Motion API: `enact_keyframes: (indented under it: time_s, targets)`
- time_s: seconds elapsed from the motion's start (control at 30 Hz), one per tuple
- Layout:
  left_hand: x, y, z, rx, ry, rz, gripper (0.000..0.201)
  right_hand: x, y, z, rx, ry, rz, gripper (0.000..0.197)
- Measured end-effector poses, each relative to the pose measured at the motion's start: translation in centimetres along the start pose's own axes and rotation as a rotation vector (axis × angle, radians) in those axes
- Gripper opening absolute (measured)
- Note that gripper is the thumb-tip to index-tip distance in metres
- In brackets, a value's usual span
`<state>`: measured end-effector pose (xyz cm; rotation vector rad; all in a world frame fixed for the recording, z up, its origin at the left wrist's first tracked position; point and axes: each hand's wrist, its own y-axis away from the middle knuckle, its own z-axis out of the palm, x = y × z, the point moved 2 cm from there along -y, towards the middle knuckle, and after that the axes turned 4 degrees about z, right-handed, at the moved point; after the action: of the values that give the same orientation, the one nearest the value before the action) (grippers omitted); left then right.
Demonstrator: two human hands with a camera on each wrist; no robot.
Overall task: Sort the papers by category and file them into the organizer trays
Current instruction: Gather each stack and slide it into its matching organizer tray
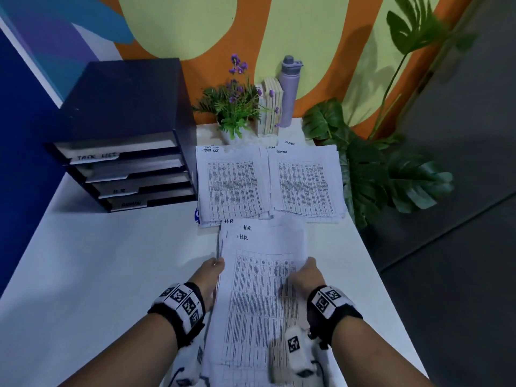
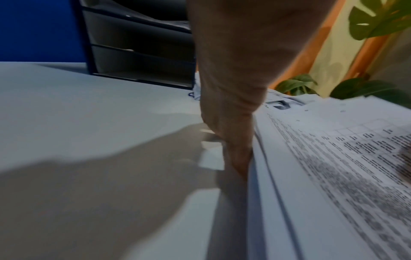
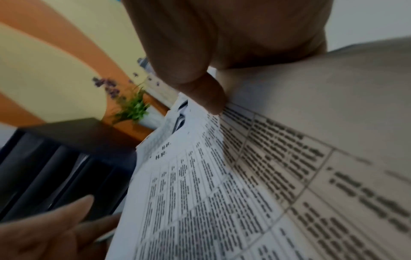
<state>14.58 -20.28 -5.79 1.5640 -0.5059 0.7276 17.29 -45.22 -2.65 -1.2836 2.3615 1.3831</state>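
A stack of printed sheets marked H.R. [image 1: 259, 289] lies on the white table [image 1: 111, 261] right in front of me. My left hand [image 1: 216, 265] presses straight fingers [image 2: 240, 158] against the stack's left edge. My right hand [image 1: 305, 268] pinches the right edge of the upper sheets, thumb [image 3: 209, 98] on top, and the paper curves upward there. Farther back lie a pile marked TASK LIST [image 1: 231, 185] and a pile marked ADMIN [image 1: 305, 182]. At the back left stands the dark organizer [image 1: 122, 135], its stacked trays carrying handwritten labels.
A potted plant with purple flowers [image 1: 237, 107], upright books [image 1: 272, 104] and a lilac bottle [image 1: 289, 90] stand along the back wall. A large leafy plant [image 1: 377, 169] rises past the table's right edge. A blue wall borders the left side.
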Motion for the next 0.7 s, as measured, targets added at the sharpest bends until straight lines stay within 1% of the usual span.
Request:
enact_keyframes:
  time_s: [0.03,0.1,0.17,0.2,0.23,0.27,0.3,0.33,0.43,0.5,0.57,0.63,0.7]
  targets:
    - [-0.4,-0.4,-1.1,0.014,-0.019,0.014,0.057,-0.7,0.5,0.5,-0.016,-0.014,-0.064,0.035]
    - [0.8,1.6,-2.6,0.06,-0.06,0.037,0.07,-2.3,1.9,1.3,-0.029,-0.092,-0.201,0.024]
    - [1.8,3.5,-4.4,0.124,-0.021,0.056,0.081,-4.5,3.5,1.8,-0.048,-0.196,-0.337,0.025]
    - [2.3,4.2,-5.2,0.131,0.012,0.083,0.08,-5.6,4.5,1.9,-0.075,-0.248,-0.397,0.028]
    - [2.9,4.7,-6.2,0.128,0.034,0.15,0.073,-6.9,5.4,1.9,-0.103,-0.296,-0.457,0.032]
    - [3.7,5.3,-7.1,0.135,0.043,0.234,0.06,-8.1,6.4,1.8,-0.132,-0.344,-0.515,0.037]
    - [4.8,6.1,-8.1,0.158,0.049,0.335,0.049,-9.2,7.4,1.7,-0.153,-0.394,-0.575,0.041]
    - [6.0,6.8,-9.2,0.195,0.046,0.427,0.044,-10.4,8.3,1.5,-0.161,-0.425,-0.635,0.043]
    - [9.1,9.4,-11.8,0.267,0.015,0.712,0.043,-13.5,10.6,1.1,-0.145,-0.524,-0.798,0.042]
    - [10.8,11.5,-12.5,0.29,0.002,0.845,0.046,-14.8,11.5,1.3,-0.146,-0.581,-0.874,0.041]
    - [11.4,13.2,-12.7,0.304,0.068,0.904,0.052,-15.4,12.1,1.8,-0.159,-0.618,-0.922,0.043]
    - [11.1,14.6,-12.5,0.305,0.169,0.903,0.061,-15.3,12.4,2.5,-0.186,-0.642,-0.928,0.056]
    - [10.4,15.0,-12.7,0.282,0.245,0.905,0.065,-15.1,12.6,2.8,-0.137,-0.64,-0.969,0.067]
